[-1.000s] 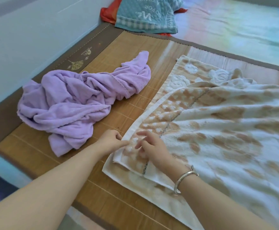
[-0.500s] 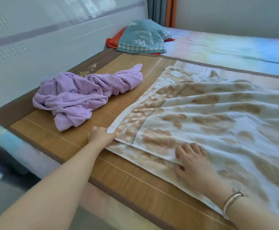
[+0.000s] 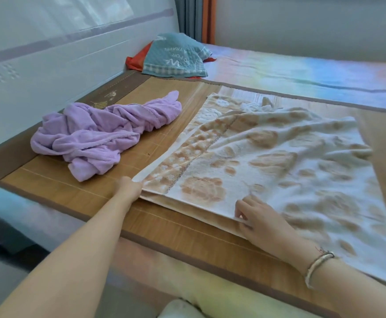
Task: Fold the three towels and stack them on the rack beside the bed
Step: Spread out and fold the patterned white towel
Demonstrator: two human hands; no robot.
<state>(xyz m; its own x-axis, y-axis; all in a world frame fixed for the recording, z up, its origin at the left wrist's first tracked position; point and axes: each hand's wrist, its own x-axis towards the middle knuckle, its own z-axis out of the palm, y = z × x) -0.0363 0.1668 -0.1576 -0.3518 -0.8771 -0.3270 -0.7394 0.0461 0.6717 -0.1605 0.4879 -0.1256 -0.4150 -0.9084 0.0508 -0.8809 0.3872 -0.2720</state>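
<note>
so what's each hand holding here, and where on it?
Left hand grips the near-left corner of the folded cream-and-tan patterned towel. Right hand pinches its near edge further right.

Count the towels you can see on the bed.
2 sure: the cream patterned towel under both hands, and the crumpled purple towel to its left. The teal cloth by the headboard may be a third.
</note>
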